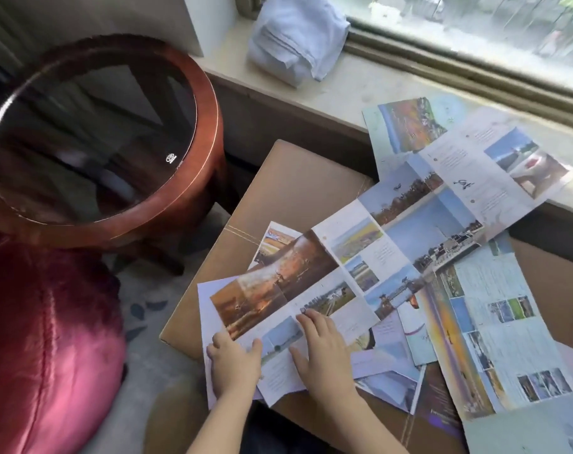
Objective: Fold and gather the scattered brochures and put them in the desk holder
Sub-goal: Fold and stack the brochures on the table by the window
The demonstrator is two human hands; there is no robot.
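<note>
Several unfolded photo brochures lie scattered over a brown cardboard box (288,181). The top one, a long brochure (360,257) with landscape pictures, runs diagonally from near me up toward the windowsill. My left hand (234,362) pinches its near left corner, thumb on top. My right hand (321,348) lies flat on the same brochure just to the right, fingers spread and pressing down. Another long brochure (504,339) lies at the right, and one more (484,158) rests partly on the sill. No desk holder is in view.
A round wooden side table with a glass top (95,132) stands at the left. A red velvet cushion (46,348) sits below it. A folded white cloth (295,40) lies on the stone windowsill (340,90) under the window.
</note>
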